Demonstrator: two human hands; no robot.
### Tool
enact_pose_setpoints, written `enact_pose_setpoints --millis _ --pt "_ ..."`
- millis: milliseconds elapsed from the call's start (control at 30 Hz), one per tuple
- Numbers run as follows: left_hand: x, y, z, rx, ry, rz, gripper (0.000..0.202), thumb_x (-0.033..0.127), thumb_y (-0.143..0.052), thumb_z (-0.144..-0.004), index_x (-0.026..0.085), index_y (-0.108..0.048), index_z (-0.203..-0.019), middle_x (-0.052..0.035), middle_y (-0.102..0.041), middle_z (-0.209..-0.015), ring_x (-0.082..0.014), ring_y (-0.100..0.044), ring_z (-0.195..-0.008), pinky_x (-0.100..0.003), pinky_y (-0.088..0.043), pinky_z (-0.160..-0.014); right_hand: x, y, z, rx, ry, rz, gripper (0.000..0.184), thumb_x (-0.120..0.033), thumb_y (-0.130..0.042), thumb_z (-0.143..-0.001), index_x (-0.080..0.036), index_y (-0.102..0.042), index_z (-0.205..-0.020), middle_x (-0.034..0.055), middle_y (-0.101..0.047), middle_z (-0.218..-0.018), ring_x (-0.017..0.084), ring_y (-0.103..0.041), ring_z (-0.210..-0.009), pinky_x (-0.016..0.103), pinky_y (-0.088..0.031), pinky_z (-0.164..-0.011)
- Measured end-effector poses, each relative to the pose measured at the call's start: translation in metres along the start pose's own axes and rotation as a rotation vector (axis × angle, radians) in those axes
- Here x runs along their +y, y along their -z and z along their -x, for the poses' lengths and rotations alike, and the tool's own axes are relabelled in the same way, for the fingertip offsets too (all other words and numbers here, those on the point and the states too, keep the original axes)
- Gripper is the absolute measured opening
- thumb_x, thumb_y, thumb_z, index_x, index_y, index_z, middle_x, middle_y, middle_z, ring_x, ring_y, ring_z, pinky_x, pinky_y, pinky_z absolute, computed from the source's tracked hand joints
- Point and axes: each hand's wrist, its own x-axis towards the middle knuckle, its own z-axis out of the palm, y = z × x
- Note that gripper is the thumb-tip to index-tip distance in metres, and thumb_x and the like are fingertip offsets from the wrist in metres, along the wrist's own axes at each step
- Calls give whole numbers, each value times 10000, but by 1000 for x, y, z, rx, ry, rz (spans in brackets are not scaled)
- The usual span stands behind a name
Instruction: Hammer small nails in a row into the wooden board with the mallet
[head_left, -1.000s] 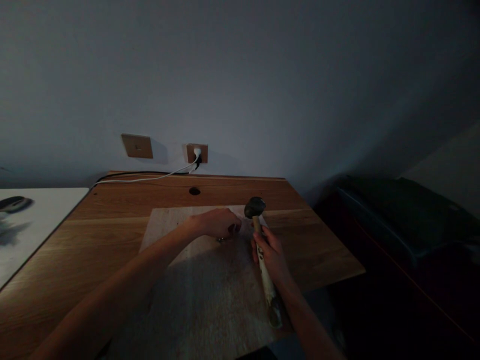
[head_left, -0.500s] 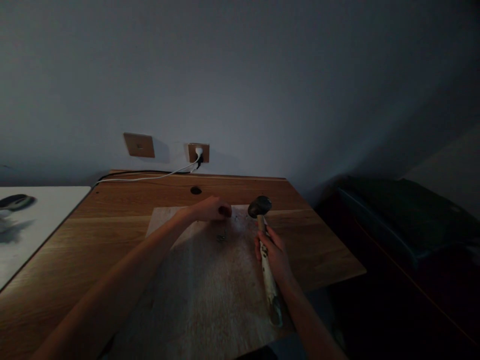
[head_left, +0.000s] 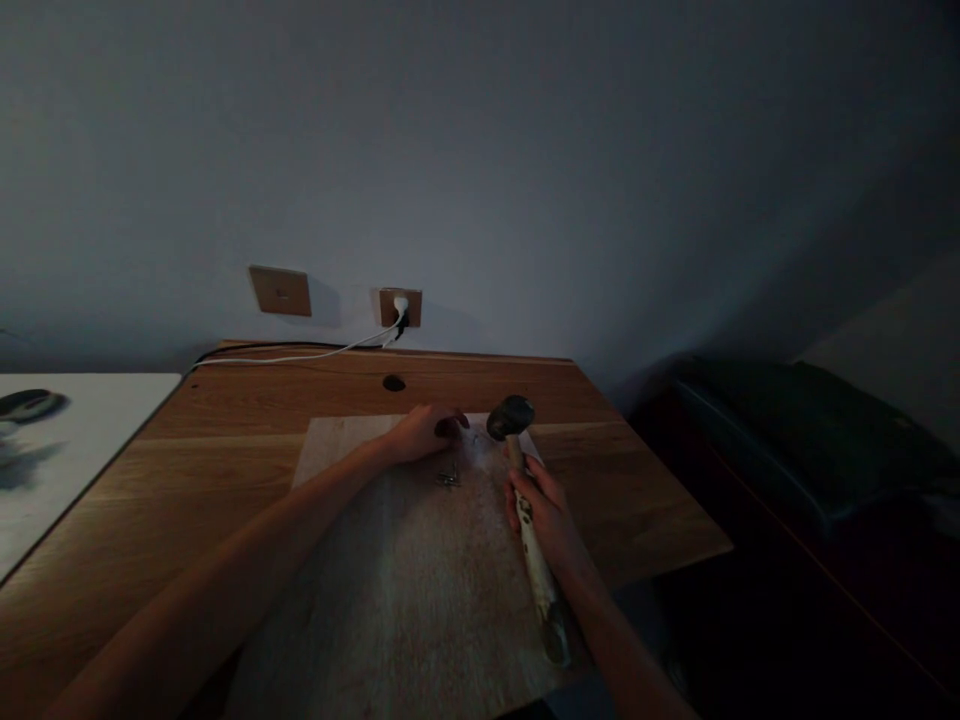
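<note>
My right hand (head_left: 550, 515) is wrapped round the handle of a mallet (head_left: 536, 560). Its dark, rounded head is raised above the far right part of a pale wooden board (head_left: 405, 580), and the worn handle has flaking light paint. My left hand (head_left: 427, 432) is at the board's far edge, left of the mallet head, with its fingers curled together. What the fingertips hold, if anything, is too small and dark to tell. A tiny upright thing (head_left: 474, 438) shows just right of them. Several thin metal nails (head_left: 448, 479) lie in a small heap on the board below my left hand.
The board lies on a wooden table (head_left: 637, 470) against a grey wall. White and black cables (head_left: 300, 354) run along the table's back to a wall socket (head_left: 400, 307). A white surface (head_left: 90, 480) adjoins at left; a dark cushioned item (head_left: 810, 440) lies at right.
The mallet head has shifted slightly left and nearer my left hand. My left hand has lowered a little, and its fingertips reach slightly farther right.
</note>
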Motion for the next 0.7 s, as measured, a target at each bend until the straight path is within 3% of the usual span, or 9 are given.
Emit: enact_pose_setpoints --millis 167,300,700 --pt "2 1 0 0 0 -16 363 198 -739 -745 173 -698 -1104 -39 -760 -940 -174 -700 -793 -244 -515 -717 -17 -19 -2 -59 31 -3 267 -469 -644 -844 -221 -587 -927 -60 -580 -627 77 -438 -367 219 -294 -360" --pt "4 3 2 -1 14 -12 358 187 -728 -755 182 -696 -1112 -25 -765 -898 -170 -705 -780 -237 -517 -720 -13 -34 -1 -54 69 -14 254 -474 -619 -852 -232 -550 -880 -65 -557 -628 81 -459 -394 221 -316 -376" --pt "6 2 4 39 6 -32 381 134 -698 -738 184 -696 -1116 -11 -776 -897 -178 -719 -800 -235 -517 -734 -6 -28 2 -135 -30 -13 293 -500 -655 -816 -228 -547 -837 -54 -586 -634 82 -455 -379 223 -310 -357"
